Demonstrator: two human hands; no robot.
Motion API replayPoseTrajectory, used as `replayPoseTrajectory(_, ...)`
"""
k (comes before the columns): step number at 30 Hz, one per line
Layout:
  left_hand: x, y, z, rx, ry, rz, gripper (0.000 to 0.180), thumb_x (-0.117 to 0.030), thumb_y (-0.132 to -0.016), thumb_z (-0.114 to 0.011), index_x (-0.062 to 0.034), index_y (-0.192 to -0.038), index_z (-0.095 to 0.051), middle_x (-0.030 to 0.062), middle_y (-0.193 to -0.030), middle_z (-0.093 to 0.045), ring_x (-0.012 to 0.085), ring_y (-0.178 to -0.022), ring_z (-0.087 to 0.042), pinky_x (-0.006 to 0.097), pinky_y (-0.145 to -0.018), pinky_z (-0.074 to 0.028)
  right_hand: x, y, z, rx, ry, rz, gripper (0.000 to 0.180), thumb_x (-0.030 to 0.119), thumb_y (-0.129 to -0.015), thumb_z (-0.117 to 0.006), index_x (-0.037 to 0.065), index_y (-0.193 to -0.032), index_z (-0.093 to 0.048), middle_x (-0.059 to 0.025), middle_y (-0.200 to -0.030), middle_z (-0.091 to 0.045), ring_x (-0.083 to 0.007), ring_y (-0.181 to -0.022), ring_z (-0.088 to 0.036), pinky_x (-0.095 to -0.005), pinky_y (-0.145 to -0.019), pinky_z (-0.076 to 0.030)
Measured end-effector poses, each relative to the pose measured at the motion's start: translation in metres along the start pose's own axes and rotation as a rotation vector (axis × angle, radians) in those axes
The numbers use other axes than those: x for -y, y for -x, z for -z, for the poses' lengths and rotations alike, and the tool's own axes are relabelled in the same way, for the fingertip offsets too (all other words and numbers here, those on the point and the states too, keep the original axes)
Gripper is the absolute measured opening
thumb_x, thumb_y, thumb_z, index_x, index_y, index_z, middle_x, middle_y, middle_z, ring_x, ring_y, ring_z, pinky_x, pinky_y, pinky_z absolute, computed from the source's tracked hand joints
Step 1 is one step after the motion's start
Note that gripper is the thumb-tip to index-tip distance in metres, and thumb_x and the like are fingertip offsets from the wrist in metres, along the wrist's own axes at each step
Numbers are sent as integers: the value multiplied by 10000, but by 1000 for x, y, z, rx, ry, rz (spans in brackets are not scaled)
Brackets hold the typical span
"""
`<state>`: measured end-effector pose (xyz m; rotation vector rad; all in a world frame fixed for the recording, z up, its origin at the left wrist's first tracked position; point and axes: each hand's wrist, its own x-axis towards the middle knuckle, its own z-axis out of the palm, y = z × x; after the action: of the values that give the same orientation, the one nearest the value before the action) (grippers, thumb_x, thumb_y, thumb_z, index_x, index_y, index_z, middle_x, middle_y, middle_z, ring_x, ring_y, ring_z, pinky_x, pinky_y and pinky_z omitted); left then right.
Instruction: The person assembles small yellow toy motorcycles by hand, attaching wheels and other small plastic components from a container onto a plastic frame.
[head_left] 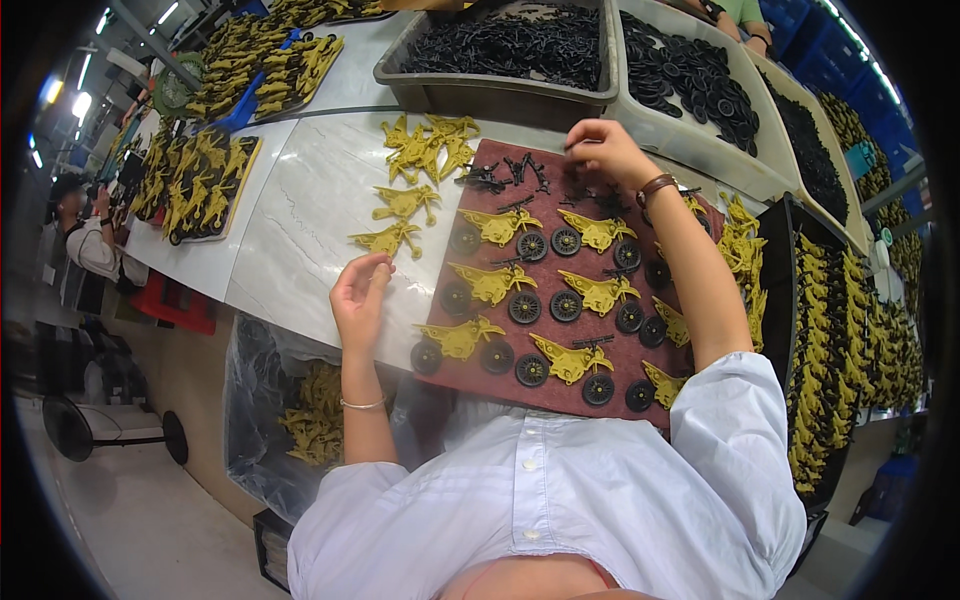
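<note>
My left hand (362, 303) is over the pale tabletop with thumb and fingertips pressed together; whether anything small is between them is hidden. Just beyond its fingertips lies a yellow toy motorcycle body (388, 240), with another yellow body (405, 204) farther off. My right hand (608, 155) is curled above the far part of a dark red mat (478, 385), over small black parts (605, 200); what it pinches, if anything, cannot be made out. Rows of yellow motorcycle bodies (597, 291) with black wheels (525, 307) cover the mat. More black pieces (515, 173) lie at its far left.
A grey bin (500, 95) of small black parts and a white bin (770, 165) of black wheels stand beyond the mat. Yellow bodies pile up (740, 250) at the right, beside a dark rack (785, 300). A plastic-lined box (255, 420) sits below the table's left edge.
</note>
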<state>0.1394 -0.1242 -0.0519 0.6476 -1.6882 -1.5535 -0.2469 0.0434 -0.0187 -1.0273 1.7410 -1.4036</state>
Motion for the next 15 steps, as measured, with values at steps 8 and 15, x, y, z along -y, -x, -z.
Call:
replayPoseTrajectory(8, -31, -48, -58, 236, -35, -103, 161, -90, -917, -639, 15, -1038, -658, 50, -969, -683, 112, -873, -637, 266, -796, -510, 11, 31, 21, 63, -1473, -137, 124, 84, -887, -475, -23, -907, -533, -141, -1003, -511, -149, -770, -483, -181, -512, -440)
replayPoseTrajectory(15, -48, -107, -165, 719, -641, -484, 228, -159, -794, -713, -7, -963, -690, 146, -914, -698, 248, -814, -685, 326, -744, -535, 26, 54, 30, 13, -1044, -170, 262, 276, -985, -480, 52, -866, -549, -38, -770, -520, -73, -590, -442, -153, -377, -297)
